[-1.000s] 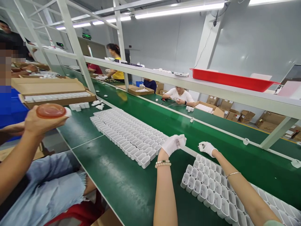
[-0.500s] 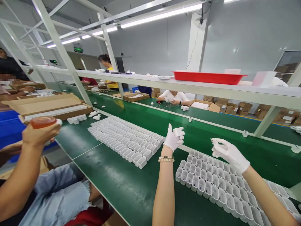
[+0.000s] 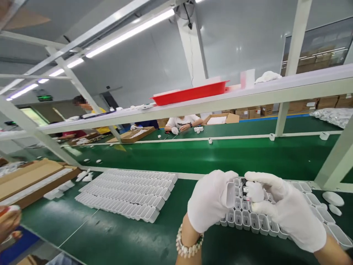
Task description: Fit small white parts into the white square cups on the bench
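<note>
My left hand (image 3: 211, 198), in a white glove with a beaded bracelet at the wrist, holds a small white cup (image 3: 230, 195) between thumb and fingers. Facing it, my right hand (image 3: 286, 209), also gloved, is closed around a small white piece (image 3: 255, 192) with dark parts at its left side. Both hands are over a group of white cups (image 3: 255, 222) standing in rows, with dark bits inside several. A larger block of similar white cups (image 3: 129, 193) stands on the green table to the left.
A white shelf (image 3: 124, 117) crosses above the table, bearing a red tray (image 3: 190, 94). An open cardboard box (image 3: 35, 184) lies at the left. A person's hand (image 3: 9, 224) shows at the left edge. Another person (image 3: 183, 123) sits across the table. White pieces (image 3: 333, 198) lie at the right.
The view has turned right. My hands have come together over the right-hand cups, nearer the camera. The co-worker at the left is now mostly out of view.
</note>
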Available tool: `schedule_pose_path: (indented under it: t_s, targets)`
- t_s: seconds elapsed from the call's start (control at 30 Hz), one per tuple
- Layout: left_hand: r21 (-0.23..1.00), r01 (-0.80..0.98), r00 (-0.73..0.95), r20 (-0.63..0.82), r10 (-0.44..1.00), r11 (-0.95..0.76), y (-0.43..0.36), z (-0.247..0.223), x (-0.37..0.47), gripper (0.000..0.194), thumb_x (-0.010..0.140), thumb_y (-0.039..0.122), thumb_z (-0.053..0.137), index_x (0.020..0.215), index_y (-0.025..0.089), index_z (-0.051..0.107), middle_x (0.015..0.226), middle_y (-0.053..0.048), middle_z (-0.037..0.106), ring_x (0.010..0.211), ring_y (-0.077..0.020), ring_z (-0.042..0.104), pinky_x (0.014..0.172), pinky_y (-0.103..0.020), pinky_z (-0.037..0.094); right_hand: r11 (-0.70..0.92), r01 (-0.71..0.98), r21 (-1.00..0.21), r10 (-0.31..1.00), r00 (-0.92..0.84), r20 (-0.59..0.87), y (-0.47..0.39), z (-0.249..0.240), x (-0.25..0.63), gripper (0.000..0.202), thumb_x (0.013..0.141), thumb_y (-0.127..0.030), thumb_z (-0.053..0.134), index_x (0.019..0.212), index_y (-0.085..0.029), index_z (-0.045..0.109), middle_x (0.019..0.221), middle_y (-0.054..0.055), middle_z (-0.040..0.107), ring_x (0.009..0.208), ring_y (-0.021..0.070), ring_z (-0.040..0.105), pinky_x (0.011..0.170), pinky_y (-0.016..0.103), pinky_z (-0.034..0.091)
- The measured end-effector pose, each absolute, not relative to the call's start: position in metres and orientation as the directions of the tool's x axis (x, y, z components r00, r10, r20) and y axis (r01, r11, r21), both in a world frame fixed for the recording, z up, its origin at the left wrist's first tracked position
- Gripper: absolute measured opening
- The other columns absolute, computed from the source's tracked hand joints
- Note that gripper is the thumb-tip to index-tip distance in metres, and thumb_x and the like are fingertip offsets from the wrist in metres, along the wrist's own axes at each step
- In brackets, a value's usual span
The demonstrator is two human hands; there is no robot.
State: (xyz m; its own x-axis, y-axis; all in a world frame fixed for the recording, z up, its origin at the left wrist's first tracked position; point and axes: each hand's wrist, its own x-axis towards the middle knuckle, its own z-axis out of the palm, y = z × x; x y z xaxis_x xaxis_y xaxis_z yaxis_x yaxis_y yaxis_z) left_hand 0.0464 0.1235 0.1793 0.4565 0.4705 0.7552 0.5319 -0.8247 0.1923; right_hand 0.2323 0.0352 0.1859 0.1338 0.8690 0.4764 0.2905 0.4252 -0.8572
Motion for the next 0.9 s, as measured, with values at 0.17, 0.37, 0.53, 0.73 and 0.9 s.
schedule_pose_path:
  t_s: [0.17,0.37,0.53,0.73,0.9]
  targets:
    - [0.088,0.478,0.561,0.735,0.381,-0.874,0.110,0.183,0.060,0.031,0.088,0.030,0.055,0.119,0.025,0.055,0.087,-0.004,0.065,0.073,-0.0154,0.062,0.062,-0.027,0.053,0.628,0.496,-0.599,0.722,-0.087,0.686,0.031,0.194,0.229,0.019,0.085,-0.025,0.066,0.104,-0.026,0.065,0.068,-0.004,0.066,0.065,0.0134,0.063,0.068,0.025,0.056]
    - [-0.067,0.450,0.567,0.792,0.227,-0.890,0.106,0.193,0.059,0.039,0.086,0.022,0.051,0.124,0.018,0.043,0.081,-0.003,0.065,0.066,-0.0140,0.059,0.057,-0.024,0.049,0.714,0.551,-0.432,0.614,-0.196,0.764,0.033,0.192,0.229,0.021,0.092,-0.029,0.058,0.112,-0.023,0.055,0.069,-0.003,0.064,0.062,0.0123,0.058,0.064,0.024,0.053]
    - [-0.105,0.459,0.570,0.797,0.202,-0.882,0.106,0.192,0.060,0.039,0.088,0.029,0.052,0.123,0.016,0.044,0.076,-0.003,0.063,0.062,-0.0142,0.055,0.053,-0.025,0.047,0.707,0.568,-0.420,0.623,-0.220,0.751,0.033,0.193,0.226,0.016,0.094,-0.031,0.054,0.108,-0.022,0.055,0.068,-0.003,0.063,0.060,0.0124,0.057,0.060,0.024,0.053]
    - [-0.124,0.476,0.576,0.792,0.202,-0.870,0.110,0.189,0.060,0.042,0.085,0.025,0.057,0.124,0.016,0.044,0.073,-0.002,0.061,0.060,-0.0143,0.053,0.055,-0.026,0.047,0.654,0.660,-0.369,0.617,-0.184,0.765,0.032,0.185,0.225,0.030,0.094,-0.035,0.054,0.122,-0.023,0.056,0.071,-0.001,0.068,0.060,0.0150,0.063,0.059,0.027,0.055]
    - [-0.149,0.494,0.580,0.791,0.197,-0.857,0.110,0.190,0.061,0.036,0.088,0.024,0.051,0.123,0.016,0.045,0.071,-0.001,0.060,0.058,-0.0142,0.052,0.051,-0.025,0.044,0.583,0.742,-0.332,0.657,-0.190,0.729,0.031,0.182,0.227,0.028,0.095,-0.043,0.050,0.105,-0.021,0.064,0.084,0.006,0.073,0.066,0.0177,0.068,0.053,0.027,0.054]
